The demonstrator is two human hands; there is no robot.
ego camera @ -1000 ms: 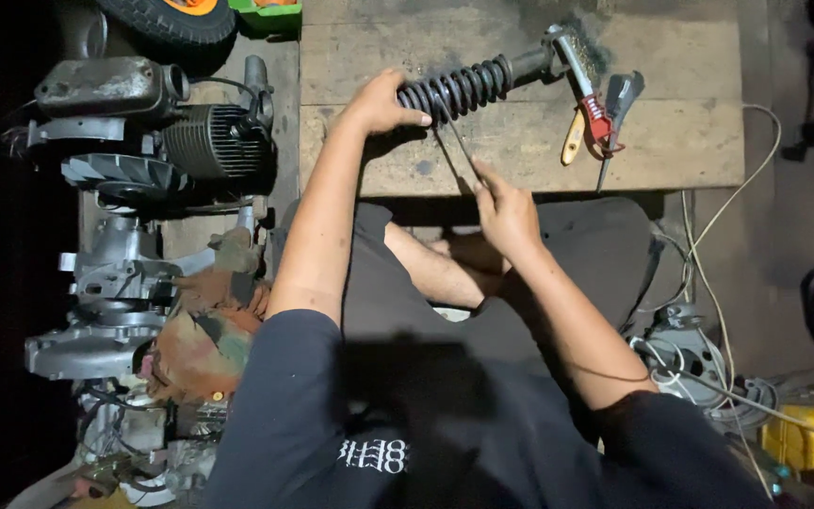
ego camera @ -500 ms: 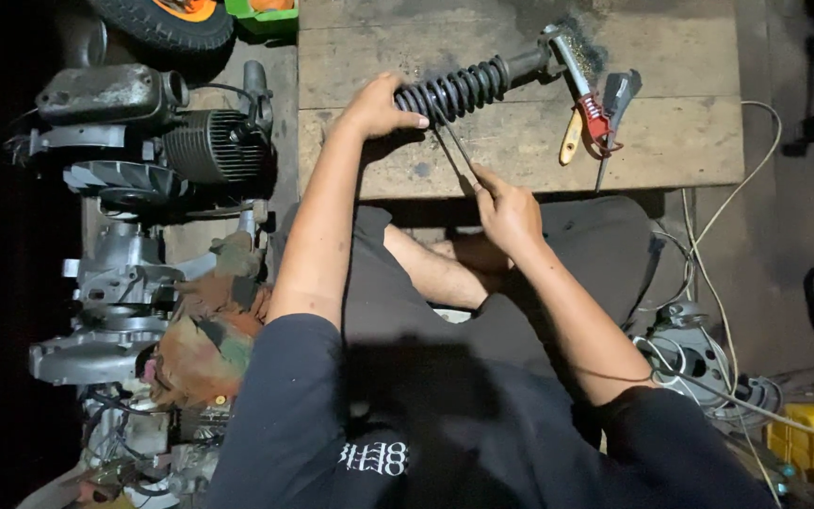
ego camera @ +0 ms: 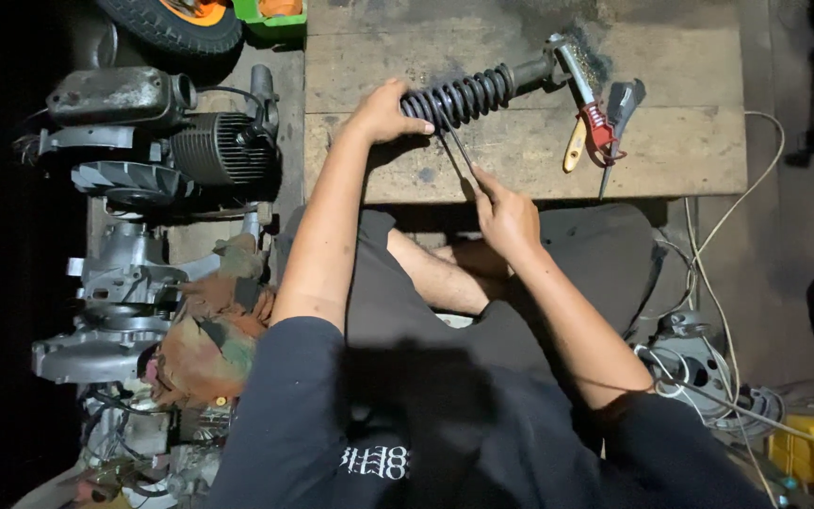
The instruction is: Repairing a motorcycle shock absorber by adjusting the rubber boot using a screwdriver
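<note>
A black coil-spring shock absorber lies across a worn wooden bench. My left hand grips its left end. My right hand holds a thin dark pair of pliers by the handles, with the jaws up against the spring coils near my left hand. My knees sit under the bench's near edge.
Red-handled pliers, a yellow-handled tool and a dark tool lie on the bench to the right. Engine parts and a rag crowd the floor at left. A tyre is top left. Cables trail at right.
Both hands and the shock absorber stay nearly where they were. The view has shifted slightly; the pliers remain at the spring.
</note>
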